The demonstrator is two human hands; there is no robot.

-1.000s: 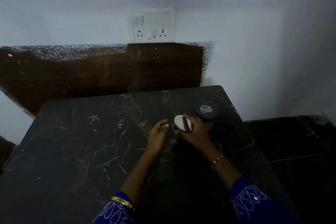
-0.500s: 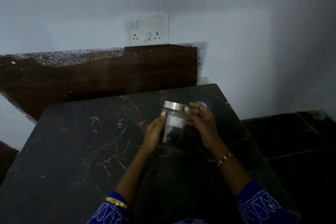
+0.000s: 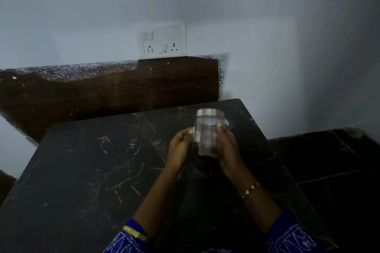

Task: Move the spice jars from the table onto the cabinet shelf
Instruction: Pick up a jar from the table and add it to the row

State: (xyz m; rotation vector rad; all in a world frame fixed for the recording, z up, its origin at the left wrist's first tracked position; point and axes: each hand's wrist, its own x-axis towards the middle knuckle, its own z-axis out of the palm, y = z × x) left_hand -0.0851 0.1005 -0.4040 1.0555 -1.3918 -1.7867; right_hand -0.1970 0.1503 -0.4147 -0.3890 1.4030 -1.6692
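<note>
Head view, jar: a clear glass jar (image 3: 206,135) with a silver metal lid (image 3: 209,112) stands upright between the person's two hands, over the far right part of the table; dark contents fill its lower part, and whether its base touches the tabletop cannot be told.
Head view, left hand: the left hand (image 3: 181,148) grips the jar's left side, fingers curled round the glass, thumb tip near a pale label.
Head view, right hand: the right hand (image 3: 227,146) grips the jar's right side, thumb pressed on the glass just below the lid.
Head view, second jar: another jar (image 3: 229,122) with a dark lid stands on the table just behind the right hand, mostly hidden by it.
Head view, table: a black marble-patterned table (image 3: 92,170) with pale veins, its far edge near the wall.
Head view, wrists: a gold bangle (image 3: 135,233) on the left wrist, a beaded bracelet (image 3: 250,189) on the right; blue patterned sleeves at the bottom edge.
Head view, wall: a white switch and socket plate (image 3: 162,41) above a dark brown wooden panel (image 3: 115,90).
Head view, floor: dark tiles (image 3: 329,162) right of the table.
</note>
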